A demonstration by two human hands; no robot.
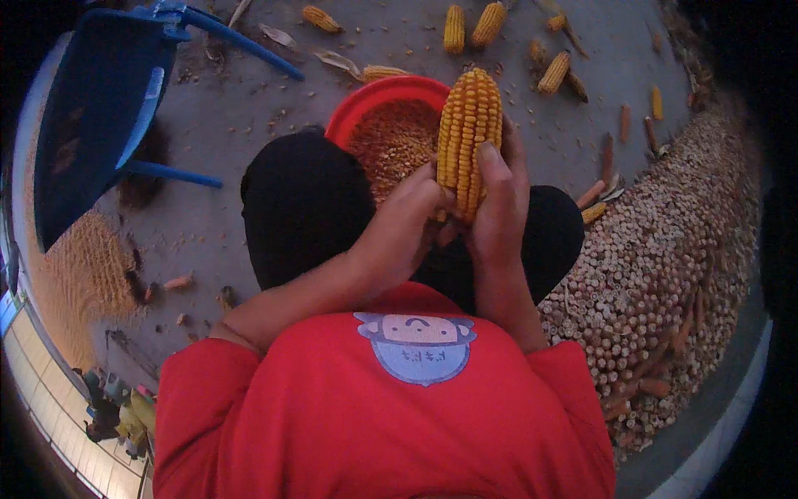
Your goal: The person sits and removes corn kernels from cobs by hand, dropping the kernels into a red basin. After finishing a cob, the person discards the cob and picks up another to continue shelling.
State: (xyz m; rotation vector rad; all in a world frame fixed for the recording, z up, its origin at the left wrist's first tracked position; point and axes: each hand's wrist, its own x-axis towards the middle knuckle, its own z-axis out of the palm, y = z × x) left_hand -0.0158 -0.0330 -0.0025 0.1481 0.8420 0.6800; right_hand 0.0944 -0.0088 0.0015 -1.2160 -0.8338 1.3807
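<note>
Both my hands are on one ear of yellow corn (469, 140), held upright in front of my knees. My right hand (504, 193) wraps its right side, with the thumb lying on the kernels. At the lower left of the ear, my left hand (408, 218) has its fingers curled against the base; some fingertips are hidden, and a few loose kernels show beside them. Just beyond, a red plastic basin (349, 103) stands on the floor between my knees, partly filled with loose corn kernels (399, 143). The ear covers part of the basin's right rim.
Unshelled ears (488, 25) and bare cobs (607, 159) lie scattered on the concrete floor (399, 47). A large pile of cobs (648, 268) fills the right side. A blue plastic chair (100, 93) stands at the upper left, above a heap of kernels (90, 280).
</note>
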